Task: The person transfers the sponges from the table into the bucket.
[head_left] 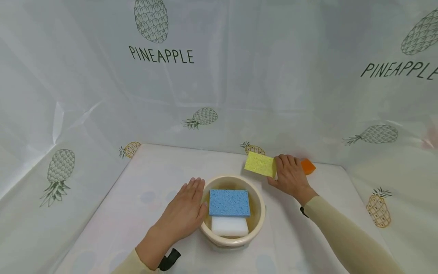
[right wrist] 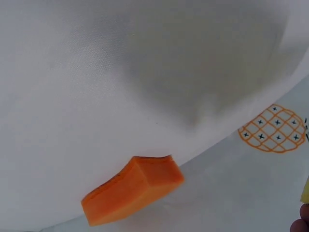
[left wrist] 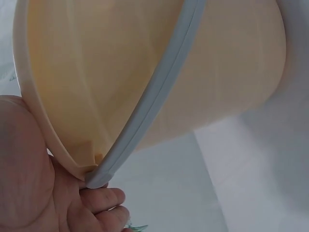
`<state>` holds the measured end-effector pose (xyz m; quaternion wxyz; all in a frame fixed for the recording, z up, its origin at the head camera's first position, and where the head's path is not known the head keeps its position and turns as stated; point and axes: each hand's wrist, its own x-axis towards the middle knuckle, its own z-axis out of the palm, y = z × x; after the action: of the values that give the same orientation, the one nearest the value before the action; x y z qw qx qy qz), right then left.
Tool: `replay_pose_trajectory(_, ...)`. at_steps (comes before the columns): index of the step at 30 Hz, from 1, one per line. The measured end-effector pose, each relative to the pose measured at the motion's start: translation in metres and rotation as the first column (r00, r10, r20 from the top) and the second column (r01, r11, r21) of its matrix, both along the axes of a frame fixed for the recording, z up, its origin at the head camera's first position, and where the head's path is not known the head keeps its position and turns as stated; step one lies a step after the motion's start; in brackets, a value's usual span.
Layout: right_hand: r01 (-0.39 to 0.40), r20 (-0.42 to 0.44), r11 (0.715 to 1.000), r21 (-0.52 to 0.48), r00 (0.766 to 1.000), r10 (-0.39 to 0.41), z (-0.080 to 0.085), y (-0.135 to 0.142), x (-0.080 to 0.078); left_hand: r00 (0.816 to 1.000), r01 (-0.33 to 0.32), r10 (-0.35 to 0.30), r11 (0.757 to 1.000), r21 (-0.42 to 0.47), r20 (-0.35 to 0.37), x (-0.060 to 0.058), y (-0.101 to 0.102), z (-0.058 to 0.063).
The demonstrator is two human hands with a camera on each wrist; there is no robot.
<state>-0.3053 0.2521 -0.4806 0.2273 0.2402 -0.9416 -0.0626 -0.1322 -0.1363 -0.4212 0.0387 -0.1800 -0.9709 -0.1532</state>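
A cream bucket (head_left: 261, 219) with a grey handle (left wrist: 145, 108) stands on the white table. Inside it, a blue sponge (head_left: 229, 203) lies partly over a white sponge (head_left: 229, 226). My left hand (head_left: 184, 209) rests against the bucket's left rim, fingers mostly straight in the head view. To the right of the bucket, my right hand (head_left: 291, 176) pinches a yellow sponge (head_left: 260, 164) by its right end, held above the table. An orange sponge (head_left: 308, 166) lies just beyond that hand, partly hidden by it in the head view; the right wrist view shows its curved side.
A white sheet printed with pineapples (head_left: 204, 116) rises behind the table and along both sides. The white tabletop (head_left: 154, 167) has faint coloured dots and ends at the sheet. Dark wrist straps (head_left: 169, 260) show at both sleeves.
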Motion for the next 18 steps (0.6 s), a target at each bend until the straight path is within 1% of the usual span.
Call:
replay_pose_trajectory(7, -0.033, -0.035, 0.999, -0.038, 0.999, 0.032, 0.010, 0.002, 0.017, 1.000, 0.025, -0.025, 0.998, -0.055, -0.001, 0.000, -0.001, 0.005)
replay_pose_trajectory(10, -0.055, -0.058, 0.996, -0.073, 0.997, 0.050, 0.016, -0.001, 0.023, 0.999, 0.037, -0.037, 0.997, -0.071, 0.006, -0.001, -0.003, 0.008)
replay_pose_trajectory(14, -0.097, -0.098, 0.987, -0.124, 0.992, 0.085, 0.025, -0.006, 0.031, 0.999, 0.045, -0.043, 0.997, -0.055, 0.027, -0.004, -0.006, 0.009)
replay_pose_trajectory(18, -0.126, -0.132, 0.982, -0.139, 0.985, 0.108, 0.035, -0.009, 0.039, 0.999, 0.049, -0.049, 0.998, -0.040, 0.023, -0.005, -0.006, 0.008)
